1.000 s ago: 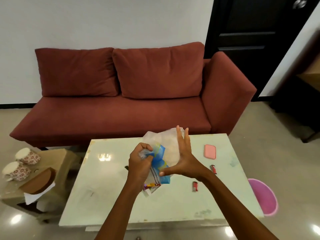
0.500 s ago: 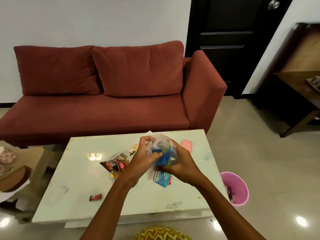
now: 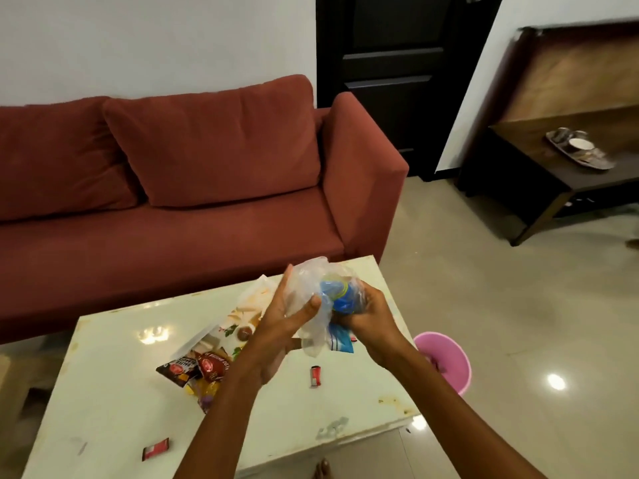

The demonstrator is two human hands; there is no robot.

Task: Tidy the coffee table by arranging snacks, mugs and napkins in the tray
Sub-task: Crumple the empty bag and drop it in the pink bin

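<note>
Just right of the frame's centre, both hands meet over the far right part of the coffee table, holding a crumpled clear plastic bag with a blue packet bundled inside it. The left hand pinches the loose plastic: its thumb presses against the film from the front, while its longer fingers run up behind the bag, fairly straight. The right hand has its fingers curled tightly round the blue bundle from the right side, squeezing it. A flat blue-and-white corner of packaging hangs from beneath the two hands, above the tabletop. Below and left of the hands, a heap of snack packets lies on the table: a dark one, a red one and a yellow-purple one, partly overlapping, with a pale flowered wrapper spreading from the heap toward the hands. The left forearm crosses over the right edge of this heap. A small red sachet lies alone on the table under the hands, and a second red sachet lies near the table's front edge at lower left. A pink bin stands on the floor just beside the table's right side. A red sofa fills the left half of the frame behind the table. At the upper right, a dark wooden side table carries a metal tray with cups on it, well apart from the coffee table.
</note>
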